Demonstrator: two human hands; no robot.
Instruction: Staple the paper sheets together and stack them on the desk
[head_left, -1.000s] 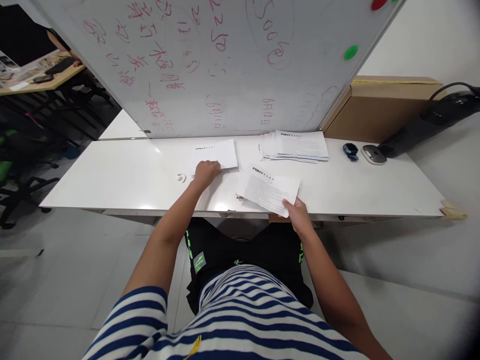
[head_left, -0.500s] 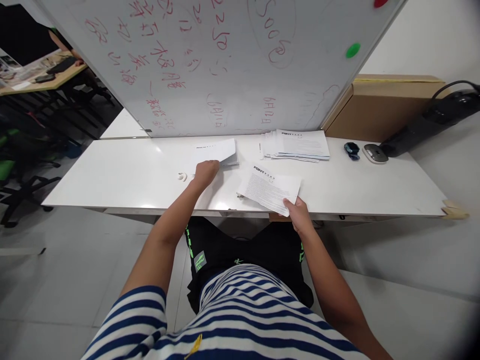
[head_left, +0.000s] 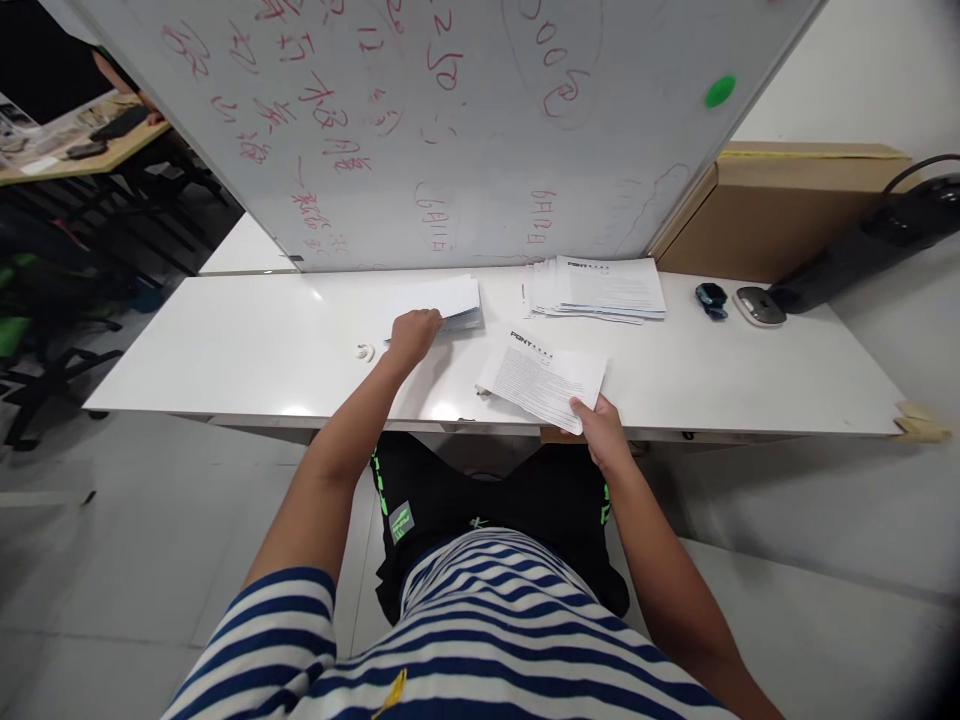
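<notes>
My right hand (head_left: 604, 428) pinches the near right corner of a printed sheet (head_left: 546, 378), tilted above the desk's front edge with its "PONY" heading at the far left. My left hand (head_left: 414, 338) is closed at the near edge of a small paper stack (head_left: 446, 298). Its fingertips grip the top sheet, whose right side is raised a little; the thumb is hidden. Behind the held sheet lies a larger fanned pile of printed papers (head_left: 611, 288). A small white curled object (head_left: 365, 352) rests left of my left hand.
A whiteboard (head_left: 480, 150) with red writing stands along the back of the white desk (head_left: 247, 350). To the right are a dark watch (head_left: 711, 300), a mouse-like device (head_left: 759, 306), a black cylinder (head_left: 847, 250) and a cardboard box (head_left: 795, 215). Another person's arm shows far left.
The top sheet under my left hand has shifted, and its printed heading no longer shows. My right hand keeps its sheet in almost the same place. The view has moved slightly.
</notes>
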